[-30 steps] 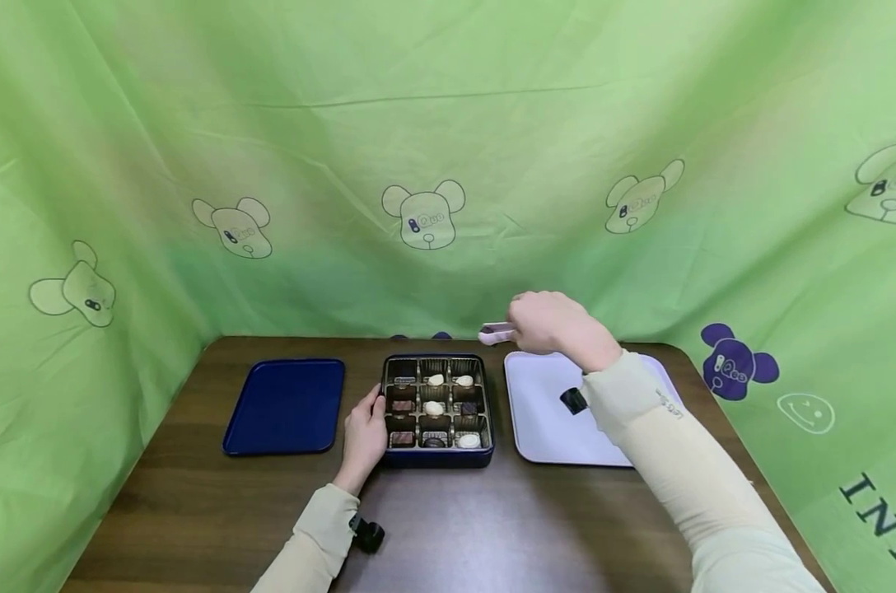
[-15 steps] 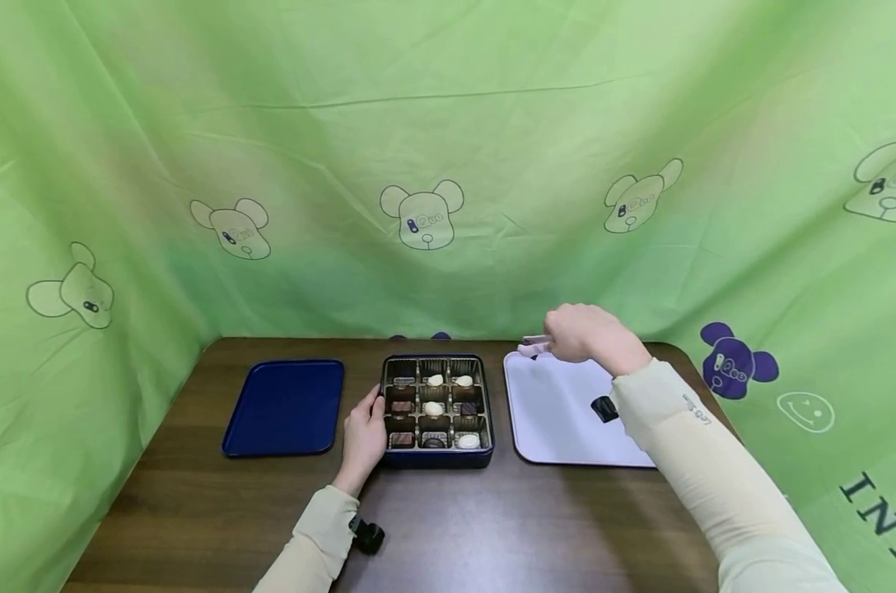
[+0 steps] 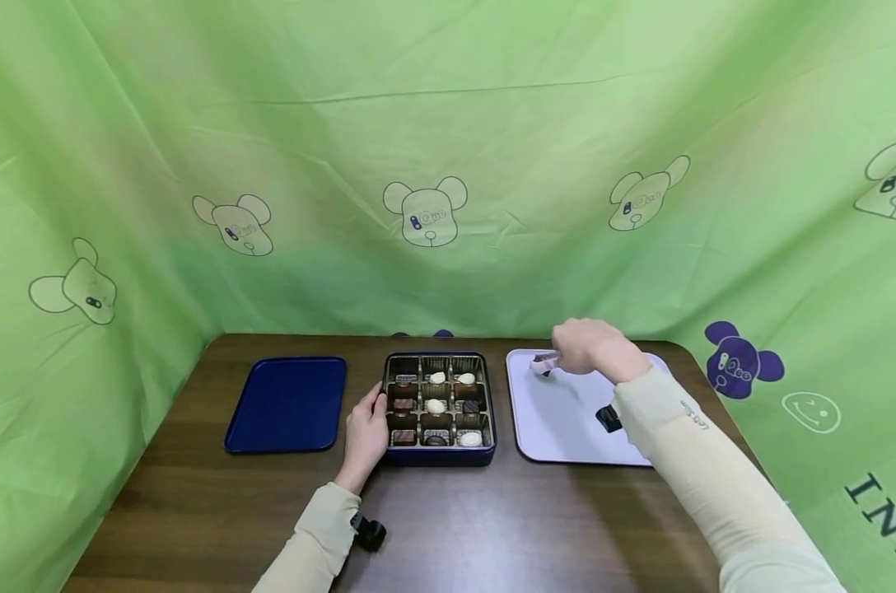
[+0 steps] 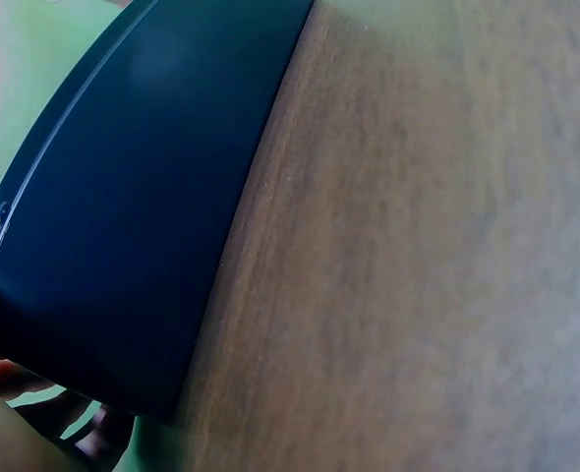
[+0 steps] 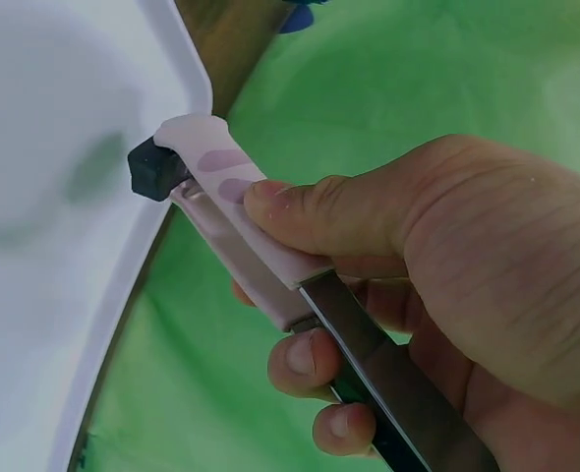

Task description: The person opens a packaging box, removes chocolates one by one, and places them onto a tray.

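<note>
A: Head view, left to right: what sits on the table (image 3: 196, 511)?

B: A blue lid (image 3: 287, 405) lies at the left. Beside it stands a box (image 3: 439, 457) of chocolates in a grid. The left hand (image 3: 366, 435) rests against the box's left wall. Whether its grip closes on the wall or only presses, I cannot tell. At the right lies a white tray (image 3: 559, 428). The right hand (image 3: 589, 346) hovers over the tray's far left corner, gripping tongs (image 3: 544, 362).

A: And the tongs?

B: In the right wrist view the fingers (image 5: 300, 211) squeeze the tongs (image 5: 231, 221) narrow. Their pink tips pinch one dark chocolate (image 5: 155, 169) just above the tray's rim (image 5: 187, 69).

A: What could go wrong?

B: The piece is caught only at the very tips, so a slack squeeze could likely drop it. So near the rim, it might bounce off onto the table. Too hard a pinch could mark it.

A: Anything hidden?

B: Plenty. The left wrist view shows only the box's dark wall (image 4: 123, 236) and wood grain, blurred. In the head view the chocolate in the tongs is too small to make out. A small black device on the right sleeve overlaps the tray.
</note>
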`<state>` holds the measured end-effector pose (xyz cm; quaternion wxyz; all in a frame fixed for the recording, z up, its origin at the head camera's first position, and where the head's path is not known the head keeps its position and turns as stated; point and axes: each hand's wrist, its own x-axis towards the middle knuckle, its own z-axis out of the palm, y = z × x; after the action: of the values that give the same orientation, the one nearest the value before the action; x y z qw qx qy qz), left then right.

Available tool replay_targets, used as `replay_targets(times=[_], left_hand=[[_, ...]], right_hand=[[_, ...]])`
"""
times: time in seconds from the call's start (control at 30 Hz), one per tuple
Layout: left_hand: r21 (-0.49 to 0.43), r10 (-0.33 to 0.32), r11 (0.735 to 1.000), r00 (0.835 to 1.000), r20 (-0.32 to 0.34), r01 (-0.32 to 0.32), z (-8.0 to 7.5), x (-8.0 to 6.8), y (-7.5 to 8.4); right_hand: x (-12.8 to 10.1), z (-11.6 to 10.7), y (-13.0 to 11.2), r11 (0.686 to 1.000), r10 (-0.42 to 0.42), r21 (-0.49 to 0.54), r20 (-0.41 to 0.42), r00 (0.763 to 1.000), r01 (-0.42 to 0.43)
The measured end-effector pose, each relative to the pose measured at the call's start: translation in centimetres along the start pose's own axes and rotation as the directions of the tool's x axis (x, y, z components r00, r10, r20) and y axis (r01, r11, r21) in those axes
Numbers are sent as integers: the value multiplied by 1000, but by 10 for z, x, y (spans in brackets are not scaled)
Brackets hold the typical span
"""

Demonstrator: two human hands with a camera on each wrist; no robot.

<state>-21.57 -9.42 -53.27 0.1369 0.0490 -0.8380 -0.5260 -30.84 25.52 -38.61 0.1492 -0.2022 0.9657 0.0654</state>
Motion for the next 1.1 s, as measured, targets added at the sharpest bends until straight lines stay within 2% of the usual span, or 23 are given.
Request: replay_targets(times=[0.27,0.7,1.1], left_hand=[[9,6,1000,1000,7,-6,0,0,-2],[-5,0,1000,1000,4,0,0,1,-1],[-2,4,1000,1000,-5,-4,1,2,-4]], right_hand=[[5,12,0,1000,7,13,8,1000,-7],[9,17,0,999,19,30,35,999,-20],[13,21,-3,1000,0,12,32,999,0]])
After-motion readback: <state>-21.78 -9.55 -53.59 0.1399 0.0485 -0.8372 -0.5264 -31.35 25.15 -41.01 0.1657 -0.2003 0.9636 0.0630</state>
